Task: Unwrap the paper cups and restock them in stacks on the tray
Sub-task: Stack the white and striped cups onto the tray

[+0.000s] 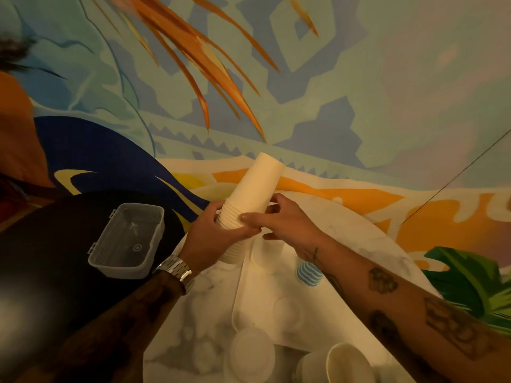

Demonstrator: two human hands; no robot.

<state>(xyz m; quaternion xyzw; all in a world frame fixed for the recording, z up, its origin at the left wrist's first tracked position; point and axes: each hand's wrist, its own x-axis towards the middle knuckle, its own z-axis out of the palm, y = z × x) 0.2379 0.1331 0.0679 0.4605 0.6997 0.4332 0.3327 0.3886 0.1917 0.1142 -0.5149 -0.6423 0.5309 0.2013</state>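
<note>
Fingers (213,212) of the left hand (208,239) curl round the rimmed lower end of a stack of paper cups (257,186), while the right hand (287,223) grasps the same stack from the other side, thumb pressed on its front and fingertips hooked over its back. The stack is held off the surface, tilted, its closed end pointing up and away toward the wall, above the far left corner of a white tray (249,297); a few more rims show below the left palm. A metal watch (177,270) sits on the left wrist, and tattoos run along the right forearm

The tray lies on a pale, marble-patterned round table (362,233). A blue-striped cup (309,273) stands near the tray's far edge, partly behind the right forearm. At the table's near edge a cream cup (345,363) lies with its mouth open to the camera, beside a pale round shape (250,352) too blurred to identify

Left of the table, a clear plastic container (128,241) rests on a black surface (52,261). Behind everything rises a painted mural wall (318,78) in pale blues, greens and orange streaks, with a green leaf (467,277) painted at the right, all under dim, warm light
</note>
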